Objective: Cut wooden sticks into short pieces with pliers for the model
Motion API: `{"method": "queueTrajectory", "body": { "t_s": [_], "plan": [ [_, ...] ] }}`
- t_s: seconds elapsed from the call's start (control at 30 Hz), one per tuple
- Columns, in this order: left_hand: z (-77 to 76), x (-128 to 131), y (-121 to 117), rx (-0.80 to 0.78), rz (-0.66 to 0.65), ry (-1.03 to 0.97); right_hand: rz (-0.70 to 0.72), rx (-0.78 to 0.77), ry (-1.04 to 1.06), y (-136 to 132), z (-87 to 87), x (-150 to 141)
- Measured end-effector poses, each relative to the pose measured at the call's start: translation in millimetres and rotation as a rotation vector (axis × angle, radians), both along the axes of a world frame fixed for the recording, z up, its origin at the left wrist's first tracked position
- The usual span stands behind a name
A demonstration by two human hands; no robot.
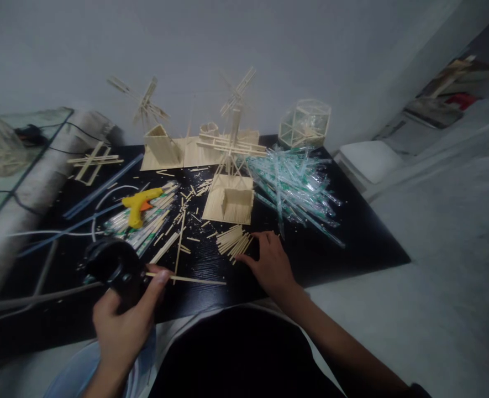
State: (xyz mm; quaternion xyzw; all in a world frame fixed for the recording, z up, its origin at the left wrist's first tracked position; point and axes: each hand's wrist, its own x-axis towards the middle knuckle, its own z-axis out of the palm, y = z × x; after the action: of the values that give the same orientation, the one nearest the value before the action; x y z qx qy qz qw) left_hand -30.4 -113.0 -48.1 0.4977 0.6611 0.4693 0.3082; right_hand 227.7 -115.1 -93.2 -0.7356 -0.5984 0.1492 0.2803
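My left hand (124, 326) is closed around a black tool (114, 265) and also pinches a long thin wooden stick (190, 279) that points right over the black board (352, 243). My right hand (271, 262) rests on the board with fingers spread, its fingertips touching a small pile of cut wooden sticks (234, 240). Just beyond that pile stands a small stick-built model on a flat wooden base (230, 204).
A yellow glue gun (138, 204) lies on wrapped stick packets at the left. A heap of clear plastic wrappers (296, 188) fills the right side. Stick windmill models (231, 132) and a polyhedral frame (304, 122) stand at the back. White cables trail at the left.
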Motion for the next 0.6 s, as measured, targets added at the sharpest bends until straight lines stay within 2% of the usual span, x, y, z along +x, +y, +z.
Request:
{"method": "queueTrajectory", "body": {
  "t_s": [0.07,0.17,0.27,0.37,0.47,0.6],
  "plan": [
    [-0.9,0.8,1.7,0.011,-0.033,-0.017,-0.013,0.042,0.107,-0.9,-1.5,1.2],
    [1.2,3.6,5.5,0.03,-0.058,-0.004,0.0,0.095,0.375,-3.7,1.0,2.4],
    [7.7,6.5,11.8,0.055,-0.115,0.057,0.028,0.152,0.606,-7.3,9.6,0.4],
    [17.1,10.8,21.6,0.125,-0.202,0.148,0.113,0.137,0.763,-7.3,20.1,-8.4],
    [27.2,17.2,33.1,0.217,-0.302,0.262,0.271,0.075,0.824,-0.4,26.3,-23.6],
    [37.3,23.9,43.6,0.4,-0.457,0.431,0.4,0.071,0.788,13.9,23.0,-42.7]
  ]
}}
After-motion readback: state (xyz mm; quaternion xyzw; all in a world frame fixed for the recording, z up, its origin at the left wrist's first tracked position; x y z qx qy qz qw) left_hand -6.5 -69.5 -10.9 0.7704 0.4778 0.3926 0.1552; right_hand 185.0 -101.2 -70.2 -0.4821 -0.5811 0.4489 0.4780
